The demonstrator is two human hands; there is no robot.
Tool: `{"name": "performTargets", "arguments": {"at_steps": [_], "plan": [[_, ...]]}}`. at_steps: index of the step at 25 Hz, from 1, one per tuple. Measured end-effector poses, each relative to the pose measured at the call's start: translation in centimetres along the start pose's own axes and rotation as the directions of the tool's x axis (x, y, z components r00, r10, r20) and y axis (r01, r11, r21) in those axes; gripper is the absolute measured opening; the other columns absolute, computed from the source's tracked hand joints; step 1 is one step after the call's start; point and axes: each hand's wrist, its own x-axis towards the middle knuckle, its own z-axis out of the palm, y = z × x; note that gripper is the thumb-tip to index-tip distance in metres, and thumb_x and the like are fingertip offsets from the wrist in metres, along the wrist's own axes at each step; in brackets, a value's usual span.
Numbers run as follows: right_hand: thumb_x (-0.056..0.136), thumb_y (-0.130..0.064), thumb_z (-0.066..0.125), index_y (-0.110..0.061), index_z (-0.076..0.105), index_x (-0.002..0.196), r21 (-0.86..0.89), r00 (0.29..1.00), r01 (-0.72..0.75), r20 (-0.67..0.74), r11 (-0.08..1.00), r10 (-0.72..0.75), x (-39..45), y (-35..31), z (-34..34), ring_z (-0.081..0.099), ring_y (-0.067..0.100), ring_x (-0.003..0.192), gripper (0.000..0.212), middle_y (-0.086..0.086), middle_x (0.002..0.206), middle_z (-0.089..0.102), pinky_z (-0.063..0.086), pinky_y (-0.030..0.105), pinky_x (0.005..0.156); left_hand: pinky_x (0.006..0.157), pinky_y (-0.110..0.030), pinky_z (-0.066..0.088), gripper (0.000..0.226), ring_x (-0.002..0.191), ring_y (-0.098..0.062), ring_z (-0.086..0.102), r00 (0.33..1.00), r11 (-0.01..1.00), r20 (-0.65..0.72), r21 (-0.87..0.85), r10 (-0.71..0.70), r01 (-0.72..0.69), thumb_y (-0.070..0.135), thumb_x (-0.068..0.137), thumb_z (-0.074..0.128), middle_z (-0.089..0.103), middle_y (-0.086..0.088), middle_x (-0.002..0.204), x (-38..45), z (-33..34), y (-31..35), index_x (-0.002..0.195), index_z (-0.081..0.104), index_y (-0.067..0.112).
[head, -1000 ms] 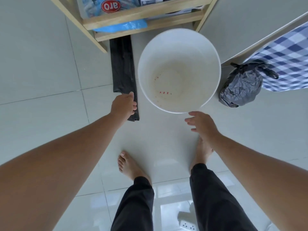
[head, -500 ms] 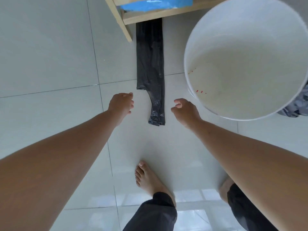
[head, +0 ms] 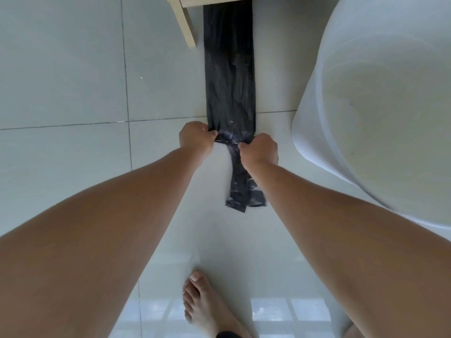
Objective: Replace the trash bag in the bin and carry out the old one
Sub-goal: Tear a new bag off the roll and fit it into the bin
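Note:
A flat folded black trash bag point(head: 229, 76) lies as a long strip on the pale floor tiles, running from under a wooden shelf toward me. My left hand point(head: 196, 139) pinches its left edge and my right hand point(head: 260, 148) pinches its right edge, at the point where the strip narrows into a tail point(head: 241, 189). The white bin point(head: 380, 98) stands empty at the right, its open mouth facing up, close to my right hand. The old filled bag is out of view.
A wooden shelf leg point(head: 184, 23) stands at the top, just left of the bag. My bare left foot point(head: 207, 306) is on the glossy tiles below the hands. Open floor spreads to the left.
My view has moved closer and lower. Both hands, empty and apart on either side of the bag before, have come in and closed on its two edges.

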Motion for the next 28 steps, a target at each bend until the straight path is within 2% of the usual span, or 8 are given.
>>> {"name": "performTargets", "arguments": {"at_steps": [2,8,11,15,17,20,24,28], "plan": [[0.090,-0.025,0.063,-0.017,0.043,0.062,-0.007,0.998,-0.033,0.055,0.999,0.033,-1.1,0.1,-0.8,0.054,0.027,0.077,0.035,0.001,0.066,0.050,0.037,0.028,0.055,0.074,-0.039,0.057,0.026,0.070,-0.030,0.065,0.998,0.999,0.055,-0.046,0.001,0.002,0.027,0.084,0.071,0.065,-0.012,0.073,-1.7,-0.6,-0.8,0.065,0.059,0.012],[0.093,-0.019,0.057,-0.014,0.038,0.057,0.060,0.982,0.070,0.170,0.996,-0.079,-11.1,-1.2,-6.9,0.038,0.020,0.054,0.042,0.000,0.057,0.041,0.027,0.027,0.045,0.058,-0.029,0.039,0.061,0.066,-0.023,0.057,0.990,0.997,0.135,-0.064,-0.031,0.040,0.055,0.073,0.067,0.060,-0.015,0.076,-11.3,-6.7,-0.4,0.078,0.057,-0.005],[0.095,-0.020,0.056,-0.012,0.036,0.054,0.071,0.974,0.125,0.184,0.990,-0.136,-15.7,-3.3,-11.4,0.036,0.019,0.050,0.046,0.001,0.054,0.040,0.025,0.028,0.045,0.052,-0.027,0.037,0.044,0.059,-0.018,0.053,0.999,0.999,0.041,-0.035,0.007,-0.005,0.040,0.080,0.075,0.061,-0.009,0.072,-17.4,-10.3,1.9,0.078,0.058,0.000],[0.099,-0.034,0.049,-0.011,0.044,0.056,-0.112,0.908,0.379,0.237,0.919,-0.346,-20.4,-6.5,-17.6,0.044,0.020,0.057,0.048,0.002,0.057,0.046,0.029,0.033,0.055,0.070,-0.037,0.052,0.024,0.068,-0.023,0.065,0.981,0.957,0.146,-0.278,0.126,-0.082,0.008,0.066,0.085,0.066,-0.010,0.072,-22.7,-15.4,6.4,0.078,0.065,0.016],[0.099,-0.037,0.049,-0.010,0.048,0.060,-0.158,0.887,0.431,0.257,0.889,-0.384,-21.1,-7.4,-20.4,0.047,0.025,0.061,0.047,0.004,0.058,0.049,0.029,0.032,0.057,0.065,-0.028,0.056,0.013,0.064,-0.012,0.069,0.968,0.927,0.144,-0.345,0.204,-0.144,0.009,0.077,0.080,0.072,-0.006,0.073,-24.4,-17.0,8.7,0.084,0.073,0.017],[0.096,-0.029,0.056,-0.012,0.046,0.056,-0.155,0.888,0.434,0.239,0.887,-0.393,-22.0,-8.7,-24.6,0.046,0.028,0.063,0.045,0.005,0.056,0.048,0.030,0.030,0.049,0.051,-0.016,0.048,0.008,0.051,-0.003,0.060,0.960,0.939,0.095,-0.251,0.265,-0.235,0.020,0.076,0.082,0.072,-0.003,0.067,-27.5,-18.9,11.8,0.080,0.078,0.014],[0.095,-0.023,0.056,0.000,0.063,0.074,0.046,0.920,0.356,0.157,0.933,-0.359,-21.5,-9.8,-29.0,0.061,0.035,0.058,0.032,0.019,0.064,0.061,0.053,0.035,0.051,0.058,-0.017,0.044,0.021,0.060,-0.006,0.057,0.890,0.910,0.275,0.098,0.365,-0.403,0.013,0.064,0.086,0.064,0.009,0.060,-28.6,-19.5,13.8,0.084,0.078,0.015],[0.097,-0.023,0.054,-0.006,0.064,0.084,0.085,0.956,0.270,0.096,0.959,-0.278,-20.4,-8.4,-33.6,0.054,0.021,0.051,0.024,0.006,0.059,0.052,0.047,0.023,0.038,0.071,-0.029,0.042,0.020,0.085,-0.021,0.061,0.891,0.760,0.073,0.494,0.448,-0.422,0.014,0.087,0.061,0.063,-0.001,0.087,-28.3,-18.5,14.7,0.098,0.077,0.021]]}}
